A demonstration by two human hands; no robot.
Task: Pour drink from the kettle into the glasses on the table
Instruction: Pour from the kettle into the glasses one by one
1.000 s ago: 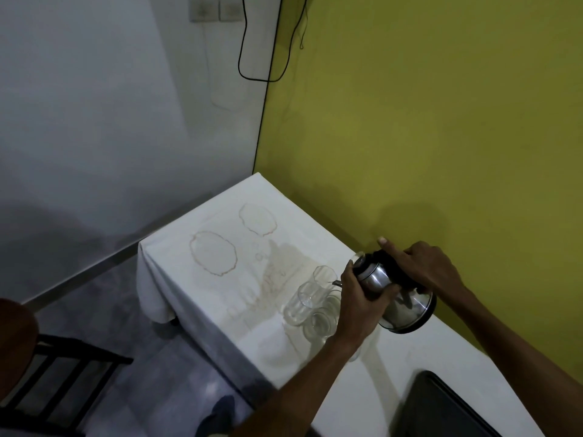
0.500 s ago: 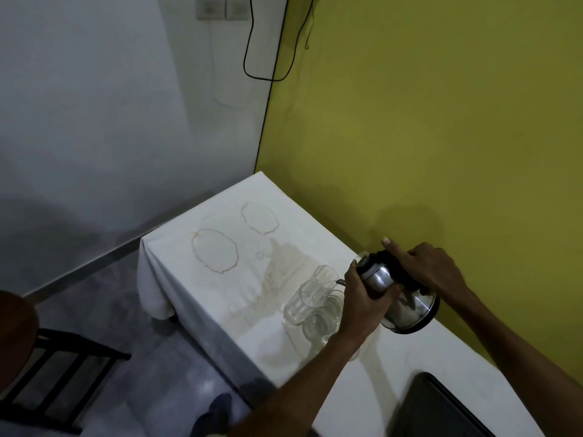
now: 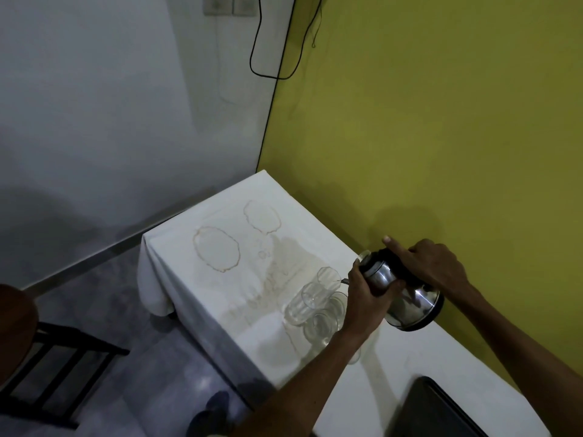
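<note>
the white-clothed table (image 3: 410,367) stands in the corner between the grey wall and the yellow wall (image 3: 441,121); its cloth carries two brown ring stains (image 3: 217,249) and a wider faded spill. over the last second the scene has scarcely altered: the view has crept slightly, while the kettle (image 3: 407,298) has stayed tipped at the same steep angle, base toward the person, thin spout toward the glasses (image 3: 312,302). the pour is therefore judged to be under way, or just about to start; no stream can be made out, and the level in the glasses cannot be told. the right hand (image 3: 432,266) is closed over the black handle with the index finger stretched along the top. the left hand (image 3: 367,293) is wrapped around the steel body near the neck, steadying it. the kettle hangs in the air just beside the cluster of clear glasses, which stand touching one another on the cloth, partly hidden by the left wrist. a dark flat object (image 3: 441,411) lies at the near edge. no brand, label or writing is legible anywhere.
</note>
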